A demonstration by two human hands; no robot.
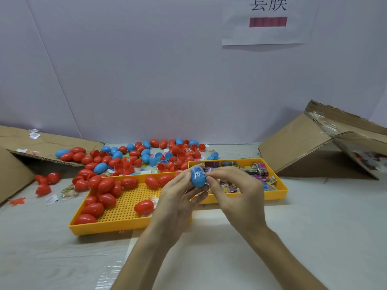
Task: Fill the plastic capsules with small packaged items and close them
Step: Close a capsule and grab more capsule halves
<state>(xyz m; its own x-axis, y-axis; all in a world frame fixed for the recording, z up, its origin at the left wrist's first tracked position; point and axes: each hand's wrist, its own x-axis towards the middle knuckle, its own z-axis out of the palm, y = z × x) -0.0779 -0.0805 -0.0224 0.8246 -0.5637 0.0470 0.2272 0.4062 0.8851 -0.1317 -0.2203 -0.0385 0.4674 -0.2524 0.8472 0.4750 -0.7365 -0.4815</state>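
A blue egg-shaped capsule (198, 177) with a small printed label is held upright in front of me, above the gap between two yellow trays. My left hand (180, 197) grips it from the left with curled fingers. My right hand (232, 191) pinches at its right side, where a label or small packet shows. The right yellow tray (280, 191) holds several small packaged items (257, 170). The left yellow tray (125, 225) holds several closed red capsules (106, 185).
A heap of red and blue capsules and loose halves (146, 155) lies behind the trays. Flattened cardboard (41, 145) sits at the left, an open cardboard box (326, 147) at the right. A white wall with a paper sign (268, 21) stands behind.
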